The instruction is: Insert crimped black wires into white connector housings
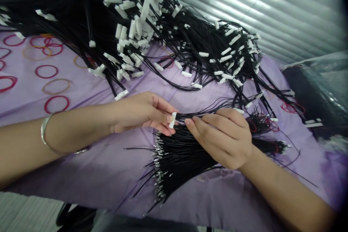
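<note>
Mid-frame, my left fingers (165, 118) pinch a white connector (173, 120), my right fingers (189, 123) pinch a black wire (181, 121); a slack left grip could let the connector twist.

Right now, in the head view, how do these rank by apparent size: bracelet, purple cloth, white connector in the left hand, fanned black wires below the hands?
Largest to smallest, as they look:
1. Purple cloth
2. Fanned black wires
3. Bracelet
4. White connector
</note>
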A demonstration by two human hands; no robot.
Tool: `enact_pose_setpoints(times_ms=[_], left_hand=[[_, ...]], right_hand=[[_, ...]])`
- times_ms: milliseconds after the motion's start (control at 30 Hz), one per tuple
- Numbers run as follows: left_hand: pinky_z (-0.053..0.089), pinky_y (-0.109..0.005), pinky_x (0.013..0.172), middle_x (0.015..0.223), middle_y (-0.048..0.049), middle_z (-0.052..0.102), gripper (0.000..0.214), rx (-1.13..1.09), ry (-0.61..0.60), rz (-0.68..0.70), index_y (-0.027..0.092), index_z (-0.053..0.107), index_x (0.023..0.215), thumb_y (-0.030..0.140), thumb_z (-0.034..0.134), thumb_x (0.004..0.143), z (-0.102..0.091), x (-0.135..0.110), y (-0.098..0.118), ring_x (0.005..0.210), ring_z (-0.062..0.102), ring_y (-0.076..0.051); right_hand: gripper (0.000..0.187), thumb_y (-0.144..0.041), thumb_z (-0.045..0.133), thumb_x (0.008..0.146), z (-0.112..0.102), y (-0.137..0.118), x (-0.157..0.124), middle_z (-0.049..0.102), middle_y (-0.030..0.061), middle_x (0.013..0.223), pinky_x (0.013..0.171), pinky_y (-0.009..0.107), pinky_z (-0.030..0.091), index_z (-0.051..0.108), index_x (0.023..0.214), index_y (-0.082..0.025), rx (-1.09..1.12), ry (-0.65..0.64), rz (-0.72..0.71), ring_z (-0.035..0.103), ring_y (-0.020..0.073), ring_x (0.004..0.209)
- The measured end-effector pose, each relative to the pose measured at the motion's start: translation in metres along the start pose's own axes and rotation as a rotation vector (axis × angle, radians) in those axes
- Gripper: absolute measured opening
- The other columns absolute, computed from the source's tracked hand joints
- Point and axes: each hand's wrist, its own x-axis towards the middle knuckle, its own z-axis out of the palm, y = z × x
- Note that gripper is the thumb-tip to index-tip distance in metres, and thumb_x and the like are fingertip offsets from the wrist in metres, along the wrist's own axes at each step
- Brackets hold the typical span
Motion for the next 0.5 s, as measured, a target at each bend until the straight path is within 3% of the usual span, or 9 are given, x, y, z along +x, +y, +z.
enact_pose_setpoints(times_ms=[500], left_hand=[[0.056, -0.024, 0.072, 0.081, -0.0077, 0.070, 0.009, 0.018, 0.009, -0.022, 0.006, 0.068, 0.085, 0.009, 0.065, 0.078, -0.0011, -0.0004, 0.0004, 0.072, 0.069, -0.015]], right_hand=[[0.007, -0.011, 0.067, 0.079, -0.0005, -0.0013, 0.0046, 0.066, 0.0019, 0.069, 0.054, 0.030, 0.039, 0.064, 0.083, -0.006, -0.017, 0.018, 0.033, 0.056, 0.0128, 0.068]])
